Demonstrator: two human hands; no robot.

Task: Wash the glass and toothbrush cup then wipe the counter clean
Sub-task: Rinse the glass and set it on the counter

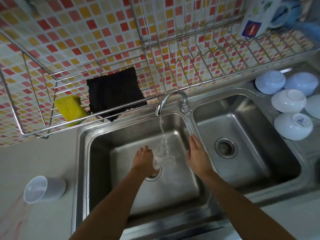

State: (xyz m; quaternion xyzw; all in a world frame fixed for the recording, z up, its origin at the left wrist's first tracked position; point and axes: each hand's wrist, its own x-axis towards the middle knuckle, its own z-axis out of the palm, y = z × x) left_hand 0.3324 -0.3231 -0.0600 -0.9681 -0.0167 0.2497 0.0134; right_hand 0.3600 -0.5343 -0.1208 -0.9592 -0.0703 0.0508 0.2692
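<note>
My left hand [144, 160] grips a clear glass [157, 163] low in the left sink basin [103, 153], under the stream of water running from the tap [162, 103]. My right hand [196, 153] is flat with fingers straight, holding nothing, just right of the stream near the divider between the basins. A translucent white toothbrush cup [43, 188] lies on its side on the grey counter [38, 161] to the left of the sink, its mouth facing me.
A wire rack [34, 94] on the tiled wall holds a yellow sponge [70, 108] and a black cloth [115, 93]. The right basin [242, 132] has a drain strainer. Several upturned white bowls [288, 101] sit at the far right. A mug [258, 16] stands on the upper rack.
</note>
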